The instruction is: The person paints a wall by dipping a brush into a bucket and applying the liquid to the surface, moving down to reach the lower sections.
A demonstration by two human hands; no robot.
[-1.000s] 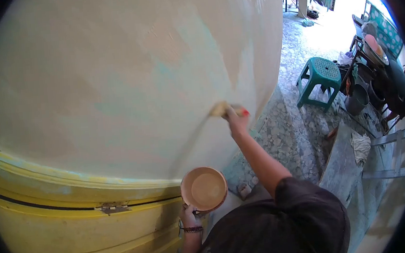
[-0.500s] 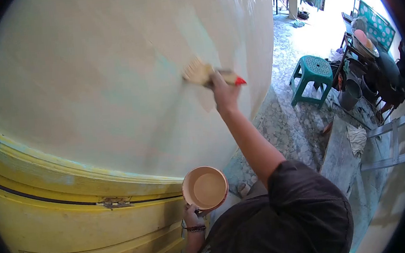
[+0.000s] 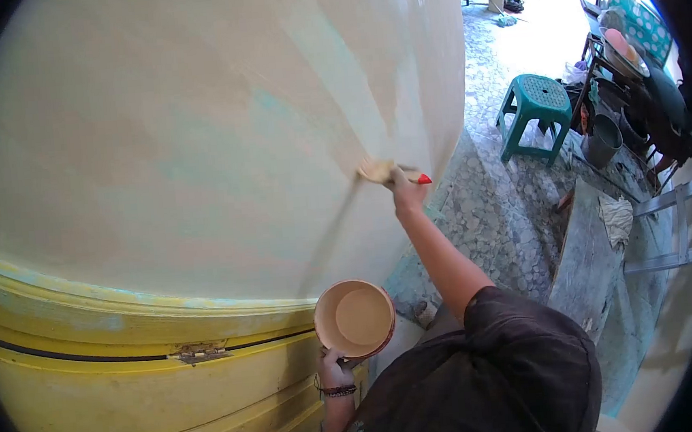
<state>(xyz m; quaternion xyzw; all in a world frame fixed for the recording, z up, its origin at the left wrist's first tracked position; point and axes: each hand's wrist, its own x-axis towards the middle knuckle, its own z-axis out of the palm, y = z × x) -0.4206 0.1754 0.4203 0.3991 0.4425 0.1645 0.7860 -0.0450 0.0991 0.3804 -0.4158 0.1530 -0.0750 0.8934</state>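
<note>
My right hand [image 3: 407, 192] grips a wide paintbrush [image 3: 378, 170] by its handle, which has a red end. The bristles touch the wall [image 3: 196, 171], whose beige coat is patchy with pale green showing through. Below, my left hand [image 3: 335, 369] holds a round tub [image 3: 355, 318] at its lower rim, with beige paint inside. A beaded bracelet circles the left wrist. The tub is beside the yellow door frame [image 3: 125, 302].
Under the frame is a yellow door [image 3: 157, 393] with a rusty hinge [image 3: 198, 353]. To the right stand a green stool [image 3: 537, 116], a leaning board [image 3: 581, 258], a metal ladder [image 3: 676, 226] and piled pots [image 3: 603, 143] on the stone-patterned floor.
My right hand and the brush have moved down and slightly right along the wall. My left hand still holds the tub, almost in the same place. The view has shifted slightly.
</note>
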